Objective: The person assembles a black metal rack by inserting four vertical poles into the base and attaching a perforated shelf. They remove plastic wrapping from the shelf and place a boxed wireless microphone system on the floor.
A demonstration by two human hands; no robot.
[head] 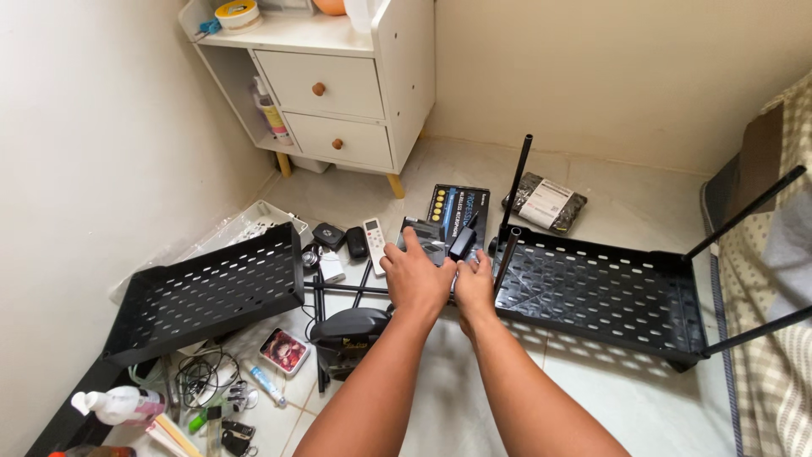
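Left hand [414, 278], fingers spread, lies flat on a dark box [425, 239]; right hand [474, 288] curls beside it (grip unclear). Black perforated shelf [605, 292] runs left-right, poles pointing away; bare tile floor [609, 398] lies open nearer.

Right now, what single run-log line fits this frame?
left hand: flat on floor items | right hand: beside black shelf tray | second tray: tilted, left | white cabinet: behind
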